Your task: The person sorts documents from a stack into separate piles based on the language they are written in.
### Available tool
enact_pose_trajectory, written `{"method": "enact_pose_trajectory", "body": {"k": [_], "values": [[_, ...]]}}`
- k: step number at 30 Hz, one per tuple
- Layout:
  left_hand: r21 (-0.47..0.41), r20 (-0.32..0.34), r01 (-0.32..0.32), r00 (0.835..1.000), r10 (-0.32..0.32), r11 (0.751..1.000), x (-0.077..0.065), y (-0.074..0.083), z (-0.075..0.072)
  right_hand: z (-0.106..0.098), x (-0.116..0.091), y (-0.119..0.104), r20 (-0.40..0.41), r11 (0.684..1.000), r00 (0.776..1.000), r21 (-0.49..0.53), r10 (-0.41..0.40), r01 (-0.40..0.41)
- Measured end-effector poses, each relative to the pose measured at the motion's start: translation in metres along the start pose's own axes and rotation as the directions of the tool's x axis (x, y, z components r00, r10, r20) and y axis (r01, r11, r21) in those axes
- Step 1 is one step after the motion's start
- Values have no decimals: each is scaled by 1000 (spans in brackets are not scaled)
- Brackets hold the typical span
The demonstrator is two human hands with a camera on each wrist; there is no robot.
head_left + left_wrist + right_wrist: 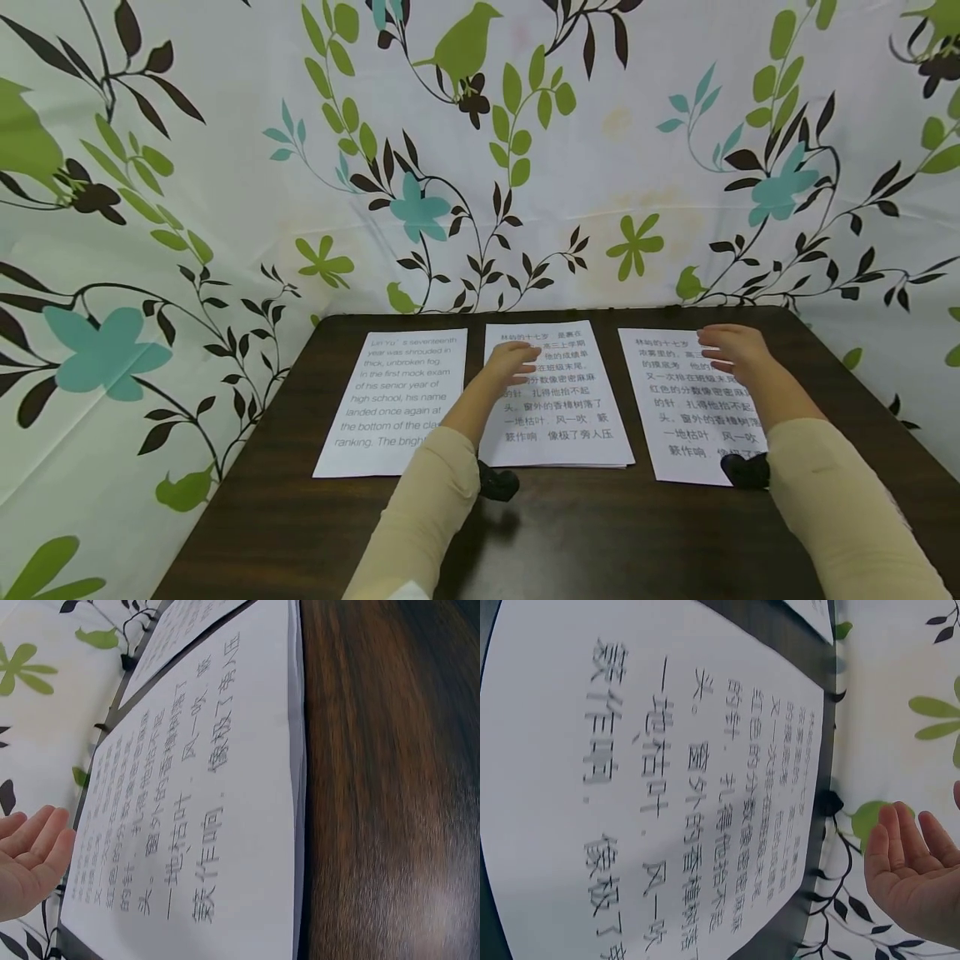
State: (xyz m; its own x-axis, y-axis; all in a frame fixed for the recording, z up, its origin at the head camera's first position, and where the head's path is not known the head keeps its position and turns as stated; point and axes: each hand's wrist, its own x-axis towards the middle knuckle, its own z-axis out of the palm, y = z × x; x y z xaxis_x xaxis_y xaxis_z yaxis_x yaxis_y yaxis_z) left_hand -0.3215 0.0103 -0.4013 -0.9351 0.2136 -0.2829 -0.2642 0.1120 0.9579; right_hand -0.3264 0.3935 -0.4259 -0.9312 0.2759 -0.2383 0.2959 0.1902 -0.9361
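Note:
My left hand (pixel 512 365) hovers over the middle stack of printed sheets (pixel 558 417), fingers relaxed and holding nothing. Above the right printed sheet (pixel 678 417), my right hand (pixel 735 354) is held in the air with its fingers loosely extended. Both the middle stack and the right sheet carry Chinese text. On the left lies a sheet with English text (pixel 401 392), its lower right corner hidden by the left forearm. In the left wrist view, the middle stack (pixel 247 750) shows several layers along its edge. The right wrist view shows the right sheet (pixel 547 825) close up.
The papers lie in a row on a dark wooden table (pixel 300 533). Behind it hangs a white cloth (pixel 660 100) patterned with leaves, birds and flowers. A dark strap mount (pixel 498 483) sits at the left wrist, another dark mount (pixel 745 471) at the right.

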Motion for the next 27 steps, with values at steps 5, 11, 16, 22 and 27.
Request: {"method": "enact_pose_trajectory", "body": {"k": [5, 11, 16, 22, 27], "values": [[-41, -21, 5, 1000, -6, 999, -2, -2, -10, 25, -43, -35, 57, 1000, 998, -12, -5, 5], [-55, -71, 18, 997, -22, 998, -4, -10, -23, 46, -60, -47, 104, 999, 995, -50, -5, 10], [-49, -114, 28, 993, -33, 998, -6, -18, -37, 61, -67, -54, 118, 999, 993, -38, -18, 22], [-54, -172, 34, 984, -42, 998, -7, -21, -49, 73, -73, -60, 147, 1000, 989, -10, -25, 27], [-45, -202, 59, 977, -67, 997, -7, -24, -53, 82, -68, -57, 147, 1000, 989, -4, 4, -4]]}}
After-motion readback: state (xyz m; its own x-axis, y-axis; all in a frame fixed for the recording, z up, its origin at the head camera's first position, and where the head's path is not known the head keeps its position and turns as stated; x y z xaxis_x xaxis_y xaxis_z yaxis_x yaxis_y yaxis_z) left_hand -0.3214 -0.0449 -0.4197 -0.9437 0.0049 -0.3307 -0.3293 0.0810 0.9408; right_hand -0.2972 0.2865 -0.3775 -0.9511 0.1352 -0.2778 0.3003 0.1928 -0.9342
